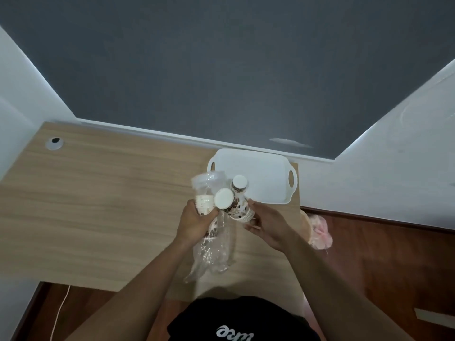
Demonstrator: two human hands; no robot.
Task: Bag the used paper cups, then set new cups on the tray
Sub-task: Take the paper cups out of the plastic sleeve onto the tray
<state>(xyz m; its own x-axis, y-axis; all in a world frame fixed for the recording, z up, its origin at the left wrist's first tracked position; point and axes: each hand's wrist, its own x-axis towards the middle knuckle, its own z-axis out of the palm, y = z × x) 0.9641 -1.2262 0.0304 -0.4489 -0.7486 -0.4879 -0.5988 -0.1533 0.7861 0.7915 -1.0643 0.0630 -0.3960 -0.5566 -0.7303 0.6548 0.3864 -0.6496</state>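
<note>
Desk: a pale wood-grain laminate desk top point(98, 205) is stretching wide and bare to the left, with a round grey cable hole point(54, 143) sitting near its far left corner.
Left hand: the left hand point(197, 221) is wrapping its fingers tightly around a stack of white paper cups inside a crinkled clear plastic sleeve point(209, 247), whose loose tail is trailing on the desk toward the person.
Cups: two white, dark-spotted paper cups point(232, 200) are pointing bottoms-up between the hands.
Right hand: the right hand point(267, 223) is curling its fingers around the rim end of those cups.
Tray: a white smooth plastic tray with handle slots point(268, 178) is lying beyond the hands at the desk's right edge.
Bag: a pink plastic bag point(320, 233) is hanging just off that edge over the dark wood floor point(381, 262).
</note>
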